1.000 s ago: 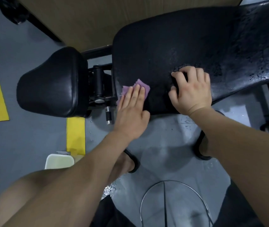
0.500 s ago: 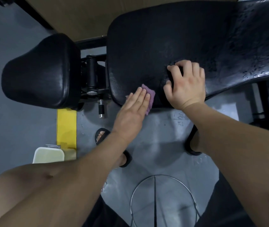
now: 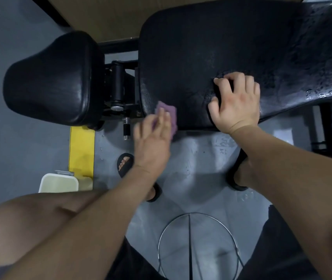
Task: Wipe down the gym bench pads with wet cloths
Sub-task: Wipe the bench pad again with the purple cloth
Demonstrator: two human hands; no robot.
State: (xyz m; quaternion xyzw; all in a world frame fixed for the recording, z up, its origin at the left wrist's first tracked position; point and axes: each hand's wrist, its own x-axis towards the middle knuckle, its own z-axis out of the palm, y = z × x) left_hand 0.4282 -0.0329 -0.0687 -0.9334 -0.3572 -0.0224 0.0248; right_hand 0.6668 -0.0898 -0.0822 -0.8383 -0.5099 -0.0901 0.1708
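Note:
The long black bench pad [image 3: 211,47] fills the upper middle and right, and its right part glistens with water. My left hand [image 3: 153,136] presses a purple cloth [image 3: 170,113] with straight fingers onto the pad's near left corner. My right hand [image 3: 236,102] rests on the pad's near edge. Its fingers curl over a dark wad [image 3: 218,88] that looks like a black cloth, mostly hidden under the hand. The smaller black seat pad [image 3: 50,77] sits to the left, apart from both hands.
A black hinge and frame [image 3: 118,87] with a pull pin [image 3: 126,129] join the two pads. On the wet grey floor are a yellow strip [image 3: 81,150], a white container [image 3: 59,182], my sandalled foot [image 3: 124,164] and a wire ring [image 3: 197,239].
My left hand has slid the purple cloth back to the left along the pad's near edge toward its corner. My right hand has stayed where it was.

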